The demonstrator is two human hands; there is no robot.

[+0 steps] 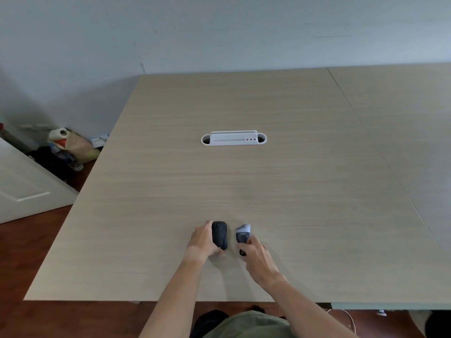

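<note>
A black computer mouse [219, 234] lies on the light wooden table [244, 179] near its front edge. My left hand [203, 241] holds the mouse from its left side, thumb and fingers curled round it. Just to the right, my right hand [256, 256] pinches a small dark, curved piece [242, 236], blurred, with a pale patch at its far end; it looks like a mouse cover. A small dark round thing [242, 252] shows under my right hand's fingers.
A white cable port [233, 138] with red dots sits in the table's middle. A seam [366, 132] joins a second table at the right. On the floor at left lie bags, a bottle and a paper roll [69, 145], beside a white door [26, 189].
</note>
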